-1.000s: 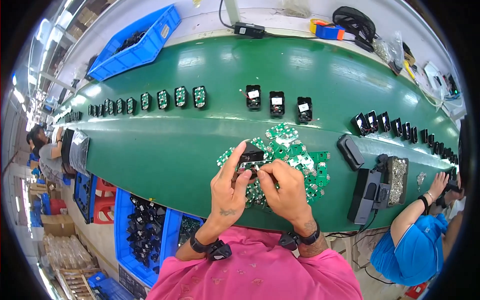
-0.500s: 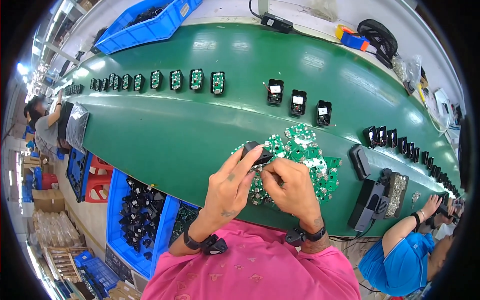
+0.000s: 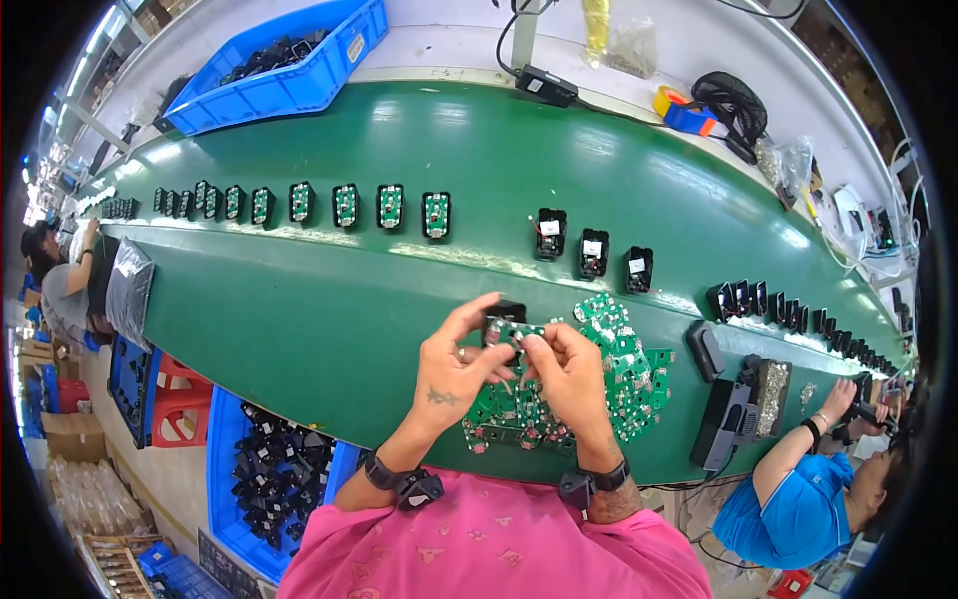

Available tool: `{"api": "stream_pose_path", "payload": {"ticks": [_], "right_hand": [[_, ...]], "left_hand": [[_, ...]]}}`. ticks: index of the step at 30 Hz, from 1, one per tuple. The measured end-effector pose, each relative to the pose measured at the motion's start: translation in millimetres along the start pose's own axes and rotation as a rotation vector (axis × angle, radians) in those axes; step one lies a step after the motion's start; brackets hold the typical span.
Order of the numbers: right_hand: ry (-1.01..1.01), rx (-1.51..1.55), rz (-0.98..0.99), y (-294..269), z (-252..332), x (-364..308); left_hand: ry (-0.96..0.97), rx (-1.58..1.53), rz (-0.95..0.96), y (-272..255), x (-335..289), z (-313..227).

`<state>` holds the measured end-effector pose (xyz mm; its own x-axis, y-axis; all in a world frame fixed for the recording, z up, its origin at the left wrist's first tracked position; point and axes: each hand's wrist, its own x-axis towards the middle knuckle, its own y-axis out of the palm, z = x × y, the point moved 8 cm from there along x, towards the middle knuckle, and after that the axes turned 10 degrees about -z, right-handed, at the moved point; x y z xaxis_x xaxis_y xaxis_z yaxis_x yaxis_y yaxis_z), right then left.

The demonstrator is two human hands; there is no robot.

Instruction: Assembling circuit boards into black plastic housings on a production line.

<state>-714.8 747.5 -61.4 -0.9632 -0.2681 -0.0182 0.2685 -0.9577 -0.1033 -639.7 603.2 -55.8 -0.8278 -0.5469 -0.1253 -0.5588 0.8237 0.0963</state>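
Observation:
My left hand (image 3: 451,371) holds a small black plastic housing (image 3: 506,311), its fingers along the left side and its open top facing up. At the near rim of the housing, my right hand (image 3: 571,377) pinches a small green circuit board (image 3: 519,330) between thumb and fingers. The board lies tilted against the housing, and the left fingertips are close to its lower edge. Thin wires seem to hang below the board, though they are blurred. Beneath and to the right of both hands spreads a loose pile of green circuit boards (image 3: 639,384).
Along the green bench stands a row of black housings with boards (image 3: 390,207); three housings with white pieces (image 3: 594,252) stand farther right. A blue bin (image 3: 299,85) sits behind, another (image 3: 225,469) lower left. At right are a black device (image 3: 720,424) and a co-worker (image 3: 798,499).
The housing has turned so its open top now faces up, and a green board shows at its rim in my right fingers. The whole view has shifted slightly.

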Motion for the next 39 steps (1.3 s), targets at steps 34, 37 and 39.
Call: {"api": "stream_pose_path", "payload": {"ticks": [34, 37, 39], "right_hand": [[-0.223, -0.313, -0.060, -2.6, 27.2, 7.3], [-0.300, -0.393, -0.162, -6.2, 23.4, 6.9], [-0.323, -0.392, -0.172, -3.3, 26.7, 5.2]], "left_hand": [[0.107, -0.101, 0.201, 20.6, 15.5, 2.6], [-0.009, -0.120, 0.117, 20.3, 18.1, 10.0], [-0.034, -0.082, 0.102, 22.7, 16.2, 11.0]]}}
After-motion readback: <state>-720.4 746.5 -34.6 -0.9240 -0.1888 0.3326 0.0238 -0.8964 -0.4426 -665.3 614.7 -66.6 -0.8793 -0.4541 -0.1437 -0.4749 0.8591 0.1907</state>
